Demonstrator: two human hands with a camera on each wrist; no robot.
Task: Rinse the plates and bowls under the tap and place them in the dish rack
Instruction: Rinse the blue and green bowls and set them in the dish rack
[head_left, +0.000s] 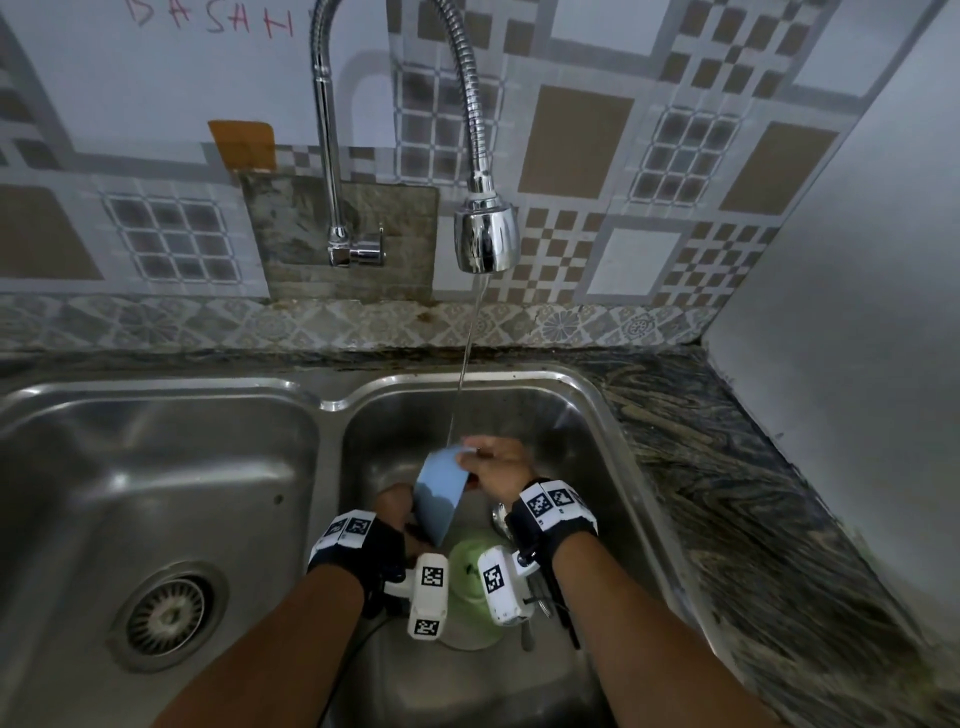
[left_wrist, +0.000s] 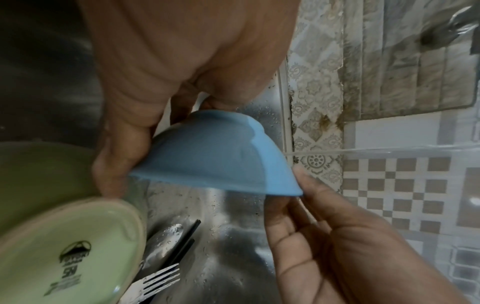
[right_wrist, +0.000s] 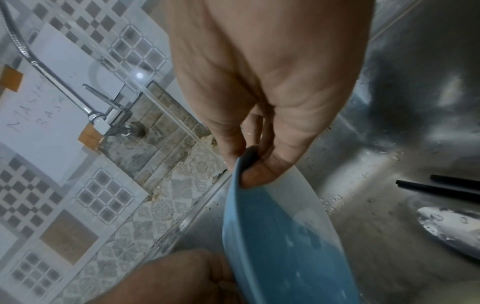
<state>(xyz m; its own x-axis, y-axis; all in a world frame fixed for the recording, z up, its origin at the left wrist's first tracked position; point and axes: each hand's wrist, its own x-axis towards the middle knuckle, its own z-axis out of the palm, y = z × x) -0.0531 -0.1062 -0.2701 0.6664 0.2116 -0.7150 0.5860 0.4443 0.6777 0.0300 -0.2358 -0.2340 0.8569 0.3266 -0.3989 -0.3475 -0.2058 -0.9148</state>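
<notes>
A light blue bowl (head_left: 439, 493) is tilted on its side over the right sink basin (head_left: 587, 415), under a thin stream from the chrome tap head (head_left: 485, 234). My left hand (head_left: 400, 512) grips its near side and foot; in the left wrist view this left hand (left_wrist: 124, 160) curls round the blue bowl (left_wrist: 215, 158). My right hand (head_left: 483, 457) pinches the far rim. In the right wrist view this right hand (right_wrist: 249, 170) has its thumb inside the blue bowl (right_wrist: 275, 242). A green bowl (head_left: 470, 582) lies upside down in the basin below my wrists.
A fork (left_wrist: 153, 283), a spoon (left_wrist: 168, 234) and black chopsticks (left_wrist: 187, 232) lie on the basin floor beside the green bowl (left_wrist: 64, 246). The left basin with its drain (head_left: 169, 613) holds nothing. A dark stone counter (head_left: 727, 493) runs to the right. No dish rack is in view.
</notes>
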